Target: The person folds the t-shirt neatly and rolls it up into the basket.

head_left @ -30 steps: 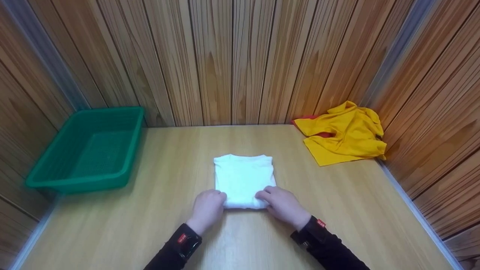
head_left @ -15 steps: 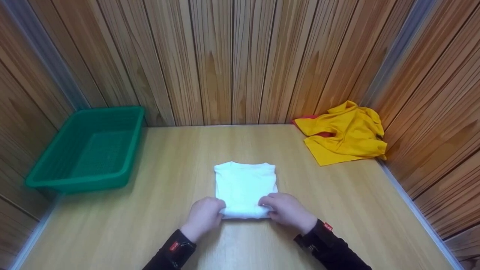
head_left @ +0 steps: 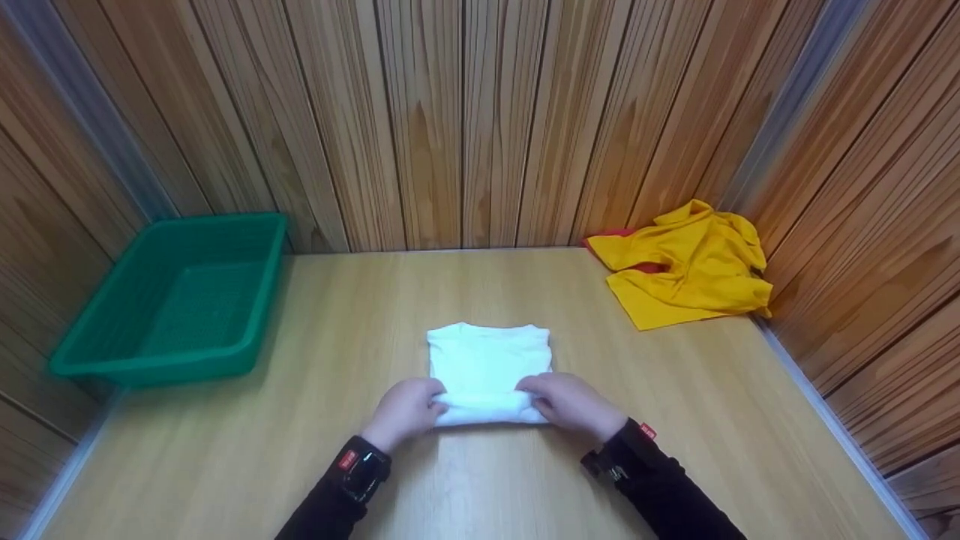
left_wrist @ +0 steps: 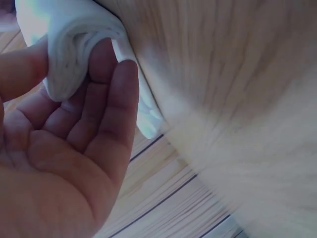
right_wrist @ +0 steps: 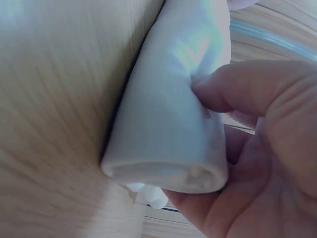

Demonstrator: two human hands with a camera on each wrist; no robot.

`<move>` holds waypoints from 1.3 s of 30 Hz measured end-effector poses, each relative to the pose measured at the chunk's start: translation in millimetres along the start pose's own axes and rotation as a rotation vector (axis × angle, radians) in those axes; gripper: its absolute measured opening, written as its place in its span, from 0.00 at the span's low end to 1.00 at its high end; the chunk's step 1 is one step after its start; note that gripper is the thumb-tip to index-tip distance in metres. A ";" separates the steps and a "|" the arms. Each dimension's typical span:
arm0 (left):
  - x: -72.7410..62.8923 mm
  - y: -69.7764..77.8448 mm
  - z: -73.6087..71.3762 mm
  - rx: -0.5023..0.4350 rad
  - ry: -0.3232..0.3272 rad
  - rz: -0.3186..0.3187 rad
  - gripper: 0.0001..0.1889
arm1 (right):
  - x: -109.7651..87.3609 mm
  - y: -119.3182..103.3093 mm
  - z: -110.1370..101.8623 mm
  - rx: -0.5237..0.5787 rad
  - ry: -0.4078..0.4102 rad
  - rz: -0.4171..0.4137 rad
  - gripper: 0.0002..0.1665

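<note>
A white garment (head_left: pixel 487 360), folded to a small rectangle, lies on the table in the middle of the head view. Its near edge is turned over into a thick roll (right_wrist: pixel 163 119). My left hand (head_left: pixel 407 409) pinches the roll's left end, thumb on one side and fingers curled behind it, as the left wrist view shows with the layered folds (left_wrist: pixel 69 59). At the right end my right hand (head_left: pixel 574 403) grips the same roll, its thumb pressing a dent into the cloth. Some of the right fingers are hidden behind the roll.
A green plastic basket (head_left: pixel 251 330) stands at the back left by the wall. In the back right corner lies a crumpled yellow garment (head_left: pixel 697 262), with red cloth (head_left: pixel 619 233) showing under it. Wood-panelled walls (head_left: pixel 435 127) enclose the table (head_left: pixel 345 322) at the back and sides.
The white garment first slid toward me between both hands. Since then its near edge has been turned up and over into a thicker roll, with both hands moving slightly away from me.
</note>
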State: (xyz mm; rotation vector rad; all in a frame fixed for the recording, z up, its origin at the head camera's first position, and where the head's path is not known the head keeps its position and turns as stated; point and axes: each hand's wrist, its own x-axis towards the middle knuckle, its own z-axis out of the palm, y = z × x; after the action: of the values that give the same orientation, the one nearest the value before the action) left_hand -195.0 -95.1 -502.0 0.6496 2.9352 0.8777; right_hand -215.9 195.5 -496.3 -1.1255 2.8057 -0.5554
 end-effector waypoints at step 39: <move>-7.8 13.6 9.1 0.421 0.321 0.270 0.08 | -22.8 -26.9 17.4 -0.296 0.091 -0.028 0.28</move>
State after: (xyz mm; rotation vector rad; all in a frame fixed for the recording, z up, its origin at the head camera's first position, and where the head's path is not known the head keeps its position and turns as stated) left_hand -181.5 -83.1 -503.3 1.0308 3.4193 0.3955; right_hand -178.2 187.8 -504.6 -1.2163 3.0295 -0.1997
